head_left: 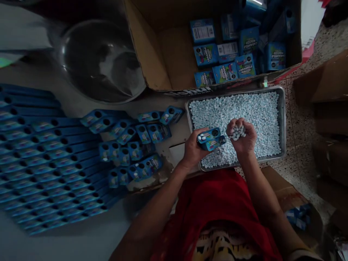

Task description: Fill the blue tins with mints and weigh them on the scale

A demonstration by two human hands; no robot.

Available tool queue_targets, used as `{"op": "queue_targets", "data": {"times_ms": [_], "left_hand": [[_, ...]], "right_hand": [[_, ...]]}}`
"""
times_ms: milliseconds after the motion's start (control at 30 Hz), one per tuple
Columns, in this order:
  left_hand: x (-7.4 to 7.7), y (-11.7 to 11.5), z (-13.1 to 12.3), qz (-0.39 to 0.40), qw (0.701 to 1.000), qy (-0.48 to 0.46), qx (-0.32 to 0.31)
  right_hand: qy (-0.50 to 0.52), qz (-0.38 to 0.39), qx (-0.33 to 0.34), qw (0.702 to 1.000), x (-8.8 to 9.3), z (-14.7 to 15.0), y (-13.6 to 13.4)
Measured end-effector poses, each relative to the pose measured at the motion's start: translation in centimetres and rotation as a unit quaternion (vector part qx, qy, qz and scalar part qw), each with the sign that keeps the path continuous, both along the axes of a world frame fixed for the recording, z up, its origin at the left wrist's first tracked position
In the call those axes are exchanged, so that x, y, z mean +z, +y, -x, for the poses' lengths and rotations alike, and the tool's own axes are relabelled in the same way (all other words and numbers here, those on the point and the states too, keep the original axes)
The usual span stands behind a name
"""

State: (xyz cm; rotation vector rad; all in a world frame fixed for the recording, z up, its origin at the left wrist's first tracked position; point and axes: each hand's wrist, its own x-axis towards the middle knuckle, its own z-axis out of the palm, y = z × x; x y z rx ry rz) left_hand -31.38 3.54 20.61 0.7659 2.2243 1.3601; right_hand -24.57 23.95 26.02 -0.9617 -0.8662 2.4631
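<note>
My left hand (192,148) grips two small blue candy boxes (211,135), side by side, over the left edge of a metal tray (283,123). A round dark hole shows in the top of one box, and a few white candies lie on its upper face. Cupped with fingers curled, my right hand (246,140) carries a handful of small candies (237,132) just right of the boxes, apart from them. Beneath both hands, pale blue and white candies (252,108) fill the tray.
Left of the tray stand several loose blue boxes (130,150), beside a large stack of boxes (54,163). A cardboard carton (168,65) with blue boxes inside sits behind the tray. A big metal bowl (81,65) is at the back left. Another carton (282,188) stands at lower right.
</note>
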Motion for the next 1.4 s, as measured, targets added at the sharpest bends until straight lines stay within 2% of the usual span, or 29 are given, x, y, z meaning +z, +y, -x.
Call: {"op": "queue_targets", "data": {"times_ms": [100,200,367,467,533,600,700,800,900,967,1067,1233,1333,1400], "left_hand": [[0.8,0.8,0.0,0.035,0.999,0.003,0.006],[1.5,1.6,0.1,0.068,0.998,0.003,-0.002],[1.9,2.5,0.7,0.115,0.993,-0.007,-0.03],[1.7,2.8,1.3,0.106,0.992,0.018,-0.066],[1.5,3.0,1.6,0.094,0.993,0.038,-0.062],[1.4,3.0,1.7,0.072,0.995,0.054,-0.041],[0.8,3.1,1.3,-0.025,0.999,0.023,-0.031],[-0.2,3.4,0.6,-0.127,0.99,-0.054,-0.023],[-1.1,4.0,-0.1,-0.163,0.981,-0.092,-0.043],[-1.1,4.4,-0.3,-0.185,0.976,-0.095,-0.058],[-0.3,4.1,-0.2,-0.203,0.971,-0.096,-0.076],[1.6,2.1,0.4,-0.149,0.981,-0.084,-0.096],[1.7,1.3,0.3,-0.112,0.991,-0.062,-0.045],[1.4,1.0,0.0,-0.092,0.994,-0.058,-0.01]], "right_hand": [[0.047,-0.084,0.008,0.995,2.5,1.7,-1.1],[0.057,-0.14,0.009,0.989,2.8,2.9,-1.7],[0.04,-0.129,-0.035,0.99,1.3,2.1,-0.4],[-0.026,-0.088,-0.08,0.993,-0.4,0.1,1.8],[-0.097,-0.11,-0.074,0.986,-1.7,-1.8,3.4],[-0.178,-0.203,-0.009,0.963,-2.6,-4.2,4.7],[-0.236,-0.36,0.15,0.89,-2.8,-7.9,5.7],[-0.179,-0.433,0.272,0.84,-1.7,-10.2,5.5],[-0.105,-0.476,0.351,0.799,-0.7,-9.7,4.6],[-0.074,-0.503,0.367,0.779,-0.6,-8.1,3.9],[-0.054,-0.535,0.37,0.757,-1.3,-5.7,2.8],[-0.074,-0.56,0.408,0.717,-2.2,-3.4,1.2],[-0.1,-0.588,0.416,0.686,-1.9,-2.7,0.7],[-0.09,-0.579,0.421,0.693,-1.9,-2.5,0.7]]}}
